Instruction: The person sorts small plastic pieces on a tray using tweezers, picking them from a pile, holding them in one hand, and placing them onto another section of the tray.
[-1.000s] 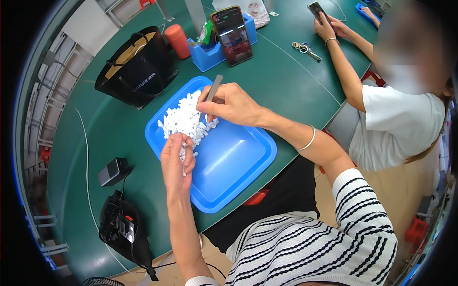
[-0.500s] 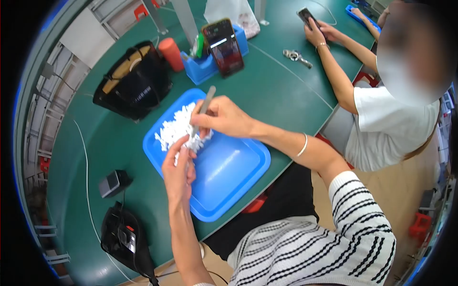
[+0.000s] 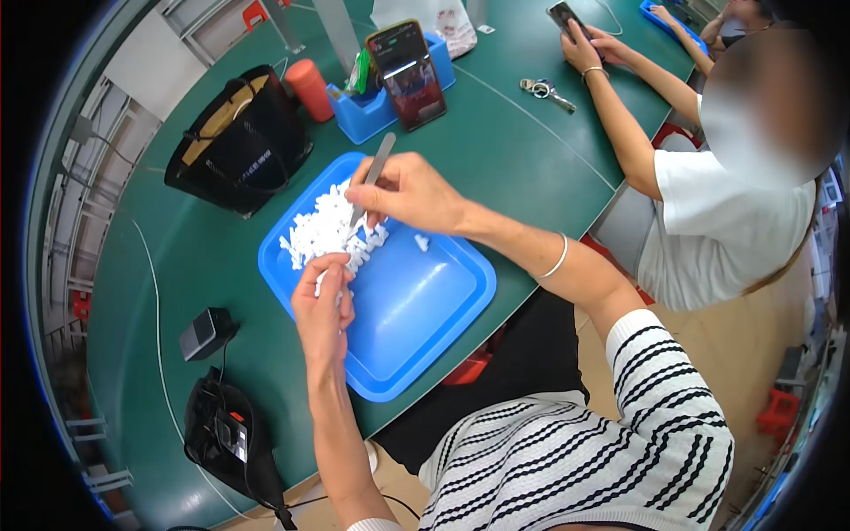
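A blue tray (image 3: pixel 416 332) lies on the green table, with a pile of small white plastic pieces (image 3: pixel 320 223) at its far left part. My right hand (image 3: pixel 412 190) is closed around slim metal tweezers (image 3: pixel 381 159), tip down over the pile. Lower left of that tip, my left hand (image 3: pixel 320 305) is closed, thumb and fingers pinched on a small white piece that they mostly cover. One loose white piece (image 3: pixel 421 242) rests on the tray, right of the pile.
Behind the tray stand a phone (image 3: pixel 405 75) in a blue holder (image 3: pixel 361 115), a red cylinder (image 3: pixel 310 90) and a black bag (image 3: pixel 239 142). At left are a dark box (image 3: pixel 208 334) and a black pouch (image 3: pixel 232 434). Keys (image 3: pixel 547 93) lie near a seated person (image 3: pixel 708 221) holding a phone.
The view has shifted slightly, so the table's things sit a little higher and further left. A loose white piece now shows beside my right hand. Both hands keep their grip.
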`<act>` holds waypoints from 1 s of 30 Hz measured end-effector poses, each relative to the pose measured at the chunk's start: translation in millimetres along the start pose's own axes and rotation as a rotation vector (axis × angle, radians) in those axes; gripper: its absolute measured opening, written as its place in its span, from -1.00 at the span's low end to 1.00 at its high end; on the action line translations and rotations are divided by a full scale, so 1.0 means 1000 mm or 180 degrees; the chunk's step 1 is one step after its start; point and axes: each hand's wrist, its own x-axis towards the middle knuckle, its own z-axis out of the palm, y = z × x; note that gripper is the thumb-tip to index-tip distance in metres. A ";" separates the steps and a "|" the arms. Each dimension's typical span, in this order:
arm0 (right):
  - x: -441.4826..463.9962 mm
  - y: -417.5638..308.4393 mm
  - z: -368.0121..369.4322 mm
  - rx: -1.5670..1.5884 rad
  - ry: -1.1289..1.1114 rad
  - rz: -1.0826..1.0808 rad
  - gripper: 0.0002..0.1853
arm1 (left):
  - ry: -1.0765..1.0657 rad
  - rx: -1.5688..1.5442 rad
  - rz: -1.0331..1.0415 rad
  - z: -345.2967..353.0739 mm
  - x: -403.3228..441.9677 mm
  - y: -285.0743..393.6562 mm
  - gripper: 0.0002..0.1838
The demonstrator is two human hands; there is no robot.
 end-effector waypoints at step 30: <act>-0.006 -0.036 -0.024 -0.2511 -0.1146 -0.0403 -0.67 | -0.0275 0.1504 0.0458 0.015 -0.008 -0.007 -0.80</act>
